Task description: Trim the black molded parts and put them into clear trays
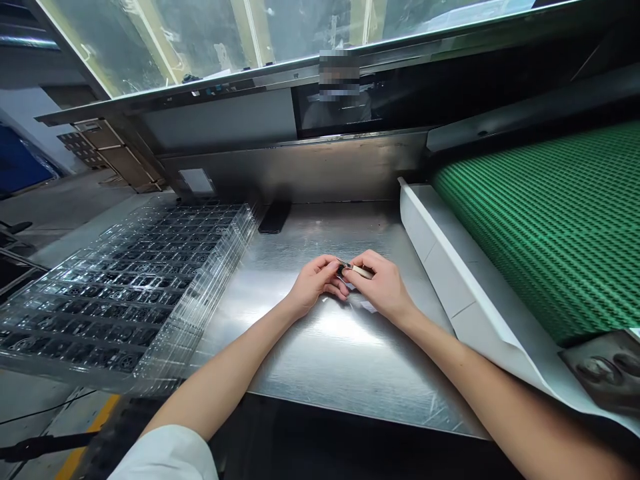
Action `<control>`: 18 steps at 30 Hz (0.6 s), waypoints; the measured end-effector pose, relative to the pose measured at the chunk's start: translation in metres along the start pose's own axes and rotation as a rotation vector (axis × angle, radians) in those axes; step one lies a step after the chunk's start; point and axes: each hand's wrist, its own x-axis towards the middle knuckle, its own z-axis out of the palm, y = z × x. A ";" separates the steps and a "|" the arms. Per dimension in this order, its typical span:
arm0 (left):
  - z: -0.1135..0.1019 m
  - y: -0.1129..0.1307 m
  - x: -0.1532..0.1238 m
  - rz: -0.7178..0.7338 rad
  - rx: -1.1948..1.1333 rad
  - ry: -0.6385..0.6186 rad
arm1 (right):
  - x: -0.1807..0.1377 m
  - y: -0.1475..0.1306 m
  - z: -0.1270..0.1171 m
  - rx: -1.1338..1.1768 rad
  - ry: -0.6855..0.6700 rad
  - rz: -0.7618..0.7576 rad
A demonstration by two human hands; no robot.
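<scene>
My two hands meet above the metal worktop [300, 380]. Between the thumb and fingers of my left hand [316, 287] is a small black part [341, 269], mostly covered by the fingertips. My right hand [383, 287] is closed around a small tool with a cream handle [363, 272]. The tool's thin end reaches the black part at my left fingertips; its exact shape is too small to make out. A few small pale scraps [367, 306] lie on the metal below my hands.
Stacked clear plastic trays [200, 293] with black parts stand on the left. A black phone [275, 217] lies near the back. To the right, a white guard [440, 267] borders a green mesh conveyor belt [550, 220]. A framed translucent panel [200, 40] hangs overhead.
</scene>
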 end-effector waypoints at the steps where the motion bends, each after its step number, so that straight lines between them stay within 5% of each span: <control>1: 0.000 0.000 0.000 0.001 0.009 -0.002 | 0.000 0.000 0.000 -0.003 -0.010 -0.004; 18: -0.003 0.002 0.000 0.012 -0.037 -0.043 | 0.001 0.003 -0.001 -0.018 0.067 -0.029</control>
